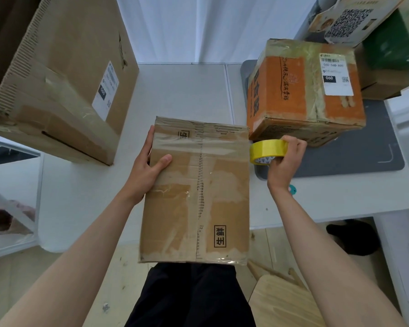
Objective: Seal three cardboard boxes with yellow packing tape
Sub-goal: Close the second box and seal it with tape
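Worn brown corrugated cardboard box (pixel 196 192), flaps closed, centre seam ragged and not yet covered with yellow tape, overhanging the near edge of the white tabletop (pixel 182 90) above the person's lap. Left hand (pixel 147 168) grasping the box's left edge, thumb laid flat on the top face, fingers wrapped down the side. Right hand (pixel 285 159) clenched around a roll of glossy yellow packing tape (pixel 267 151), held just beside the box's right edge, white printed core facing the camera; free end of the tape not discernible. Step judged as preparation for sealing this box: next move likely to call for finding and peeling the tape end, anchoring it at one end of the seam, and drawing the strip along the join with the box kept steady. Box surface matt, scuffed, patched with remnants of old clear film and torn paper. Orange-printed cardboard box (pixel 305 90) with white shipping label on a grey mat (pixel 364 156) to the right; large plain brown cardboard box (pixel 57 79) to the left, both apparently awaiting yellow tape.
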